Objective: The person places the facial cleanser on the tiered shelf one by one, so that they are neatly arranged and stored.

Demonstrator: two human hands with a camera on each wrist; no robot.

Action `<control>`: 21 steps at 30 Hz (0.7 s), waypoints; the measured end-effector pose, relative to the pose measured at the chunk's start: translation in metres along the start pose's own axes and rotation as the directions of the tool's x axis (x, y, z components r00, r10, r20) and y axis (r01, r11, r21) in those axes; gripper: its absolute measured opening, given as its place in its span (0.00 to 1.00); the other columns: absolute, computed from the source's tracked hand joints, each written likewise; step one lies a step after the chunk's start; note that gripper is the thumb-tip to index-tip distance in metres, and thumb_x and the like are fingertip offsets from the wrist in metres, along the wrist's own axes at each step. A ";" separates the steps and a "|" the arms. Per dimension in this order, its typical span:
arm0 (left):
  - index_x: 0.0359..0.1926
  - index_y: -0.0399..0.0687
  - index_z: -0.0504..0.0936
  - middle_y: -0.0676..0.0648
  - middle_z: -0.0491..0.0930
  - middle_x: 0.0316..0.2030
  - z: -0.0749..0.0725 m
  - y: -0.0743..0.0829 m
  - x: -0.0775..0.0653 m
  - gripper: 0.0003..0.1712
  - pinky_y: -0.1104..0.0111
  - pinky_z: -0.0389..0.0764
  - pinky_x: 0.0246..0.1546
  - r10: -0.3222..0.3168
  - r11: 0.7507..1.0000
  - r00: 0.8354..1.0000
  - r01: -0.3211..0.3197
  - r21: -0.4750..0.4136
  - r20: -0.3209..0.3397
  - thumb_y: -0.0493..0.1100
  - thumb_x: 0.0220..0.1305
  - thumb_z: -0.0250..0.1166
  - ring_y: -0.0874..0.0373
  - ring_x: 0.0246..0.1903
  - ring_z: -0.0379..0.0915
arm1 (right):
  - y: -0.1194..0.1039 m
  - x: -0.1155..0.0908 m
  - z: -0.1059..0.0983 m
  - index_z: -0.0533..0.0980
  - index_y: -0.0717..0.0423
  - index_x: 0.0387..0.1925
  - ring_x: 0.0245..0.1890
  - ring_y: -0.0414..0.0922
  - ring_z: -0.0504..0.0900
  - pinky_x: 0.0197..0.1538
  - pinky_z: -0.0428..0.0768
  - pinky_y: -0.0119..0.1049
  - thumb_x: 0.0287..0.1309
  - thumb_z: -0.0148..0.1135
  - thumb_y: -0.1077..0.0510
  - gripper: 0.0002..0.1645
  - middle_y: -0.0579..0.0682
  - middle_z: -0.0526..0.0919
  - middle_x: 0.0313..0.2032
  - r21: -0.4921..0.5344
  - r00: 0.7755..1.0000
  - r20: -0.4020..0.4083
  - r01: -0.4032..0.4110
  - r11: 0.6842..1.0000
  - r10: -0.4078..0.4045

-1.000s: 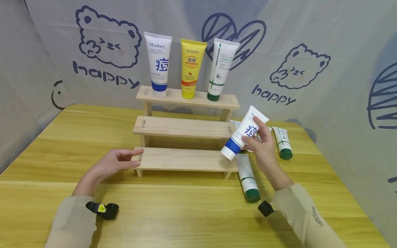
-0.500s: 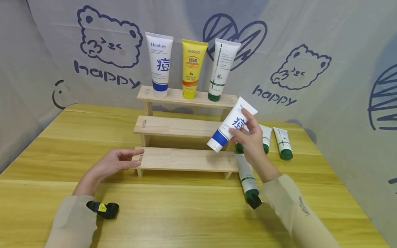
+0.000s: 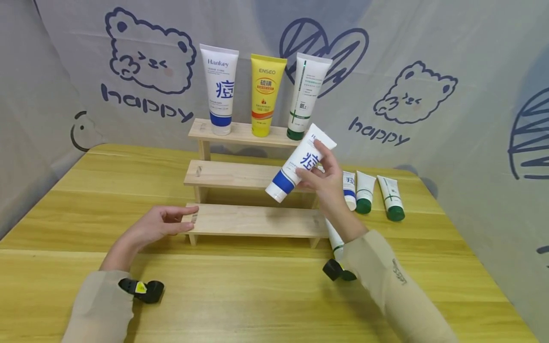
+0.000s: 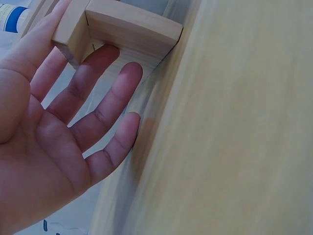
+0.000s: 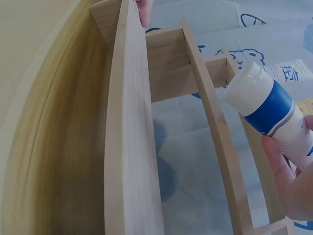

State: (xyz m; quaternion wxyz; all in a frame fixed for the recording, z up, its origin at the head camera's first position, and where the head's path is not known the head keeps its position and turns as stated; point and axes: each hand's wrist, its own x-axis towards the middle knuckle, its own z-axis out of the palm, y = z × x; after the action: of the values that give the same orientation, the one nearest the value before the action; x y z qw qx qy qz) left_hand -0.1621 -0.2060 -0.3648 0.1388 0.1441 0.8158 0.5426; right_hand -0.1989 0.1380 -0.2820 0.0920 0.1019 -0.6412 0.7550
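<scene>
A white squeeze tube with a blue band (image 3: 296,164) is held tilted, cap down to the left, by my right hand (image 3: 326,178), its thumb and fingers on either side. It hangs in front of the middle step of a three-step wooden display stand (image 3: 253,221); in the right wrist view the tube's cap (image 5: 249,90) is apart from the boards. My left hand (image 3: 154,224) pinches the left end of the lowest step between thumb and forefinger. The left wrist view shows its other fingers (image 4: 105,115) loosely bent below the board.
On the top step stand a white-and-blue tube (image 3: 219,90), a yellow tube (image 3: 267,95) and a white-and-green tube (image 3: 308,93). Right of the stand lie several tubes, including a green-capped one (image 3: 390,197). Another tube (image 3: 335,240) lies partly under my right forearm. A printed cloth (image 3: 257,28) hangs behind.
My right hand has carried the tube left and slightly up, from the stand's right end toward its middle. The left hand stays at the lowest step.
</scene>
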 end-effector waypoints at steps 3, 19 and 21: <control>0.60 0.40 0.67 0.35 0.54 0.63 0.000 -0.001 0.000 0.31 0.65 0.70 0.35 0.001 1.000 1.000 -0.001 0.014 0.001 0.47 0.58 0.62 0.45 0.52 0.56 | -0.001 0.003 0.009 0.60 0.48 0.63 0.45 0.50 0.74 0.33 0.78 0.37 0.49 0.59 0.74 0.41 0.54 0.66 0.54 0.007 1.000 -0.001 -0.012 1.000 0.012; 0.60 0.40 0.67 0.35 0.56 0.63 -0.001 0.000 0.000 0.31 0.61 0.69 0.42 0.000 1.000 1.000 0.001 0.030 -0.005 0.48 0.58 0.62 0.41 0.57 0.54 | 0.004 0.016 0.057 0.60 0.54 0.63 0.39 0.48 0.75 0.31 0.78 0.37 0.47 0.59 0.77 0.41 0.54 0.67 0.48 0.049 0.984 0.086 0.151 0.987 -0.155; 0.60 0.41 0.67 0.35 0.55 0.63 -0.001 0.000 0.000 0.31 0.59 0.68 0.44 0.001 0.999 1.000 -0.001 0.032 -0.004 0.49 0.58 0.62 0.39 0.59 0.52 | 0.004 0.018 0.062 0.60 0.55 0.62 0.39 0.48 0.75 0.31 0.78 0.37 0.46 0.59 0.77 0.41 0.54 0.67 0.48 0.038 0.982 0.087 0.165 0.986 -0.168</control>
State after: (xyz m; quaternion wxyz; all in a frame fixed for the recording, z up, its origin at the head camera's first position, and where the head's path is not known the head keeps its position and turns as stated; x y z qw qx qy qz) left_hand -0.1620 -0.2066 -0.3645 0.1345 0.1457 0.8246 0.5298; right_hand -0.2156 0.0764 -0.2713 0.1243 0.1904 -0.6222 0.7491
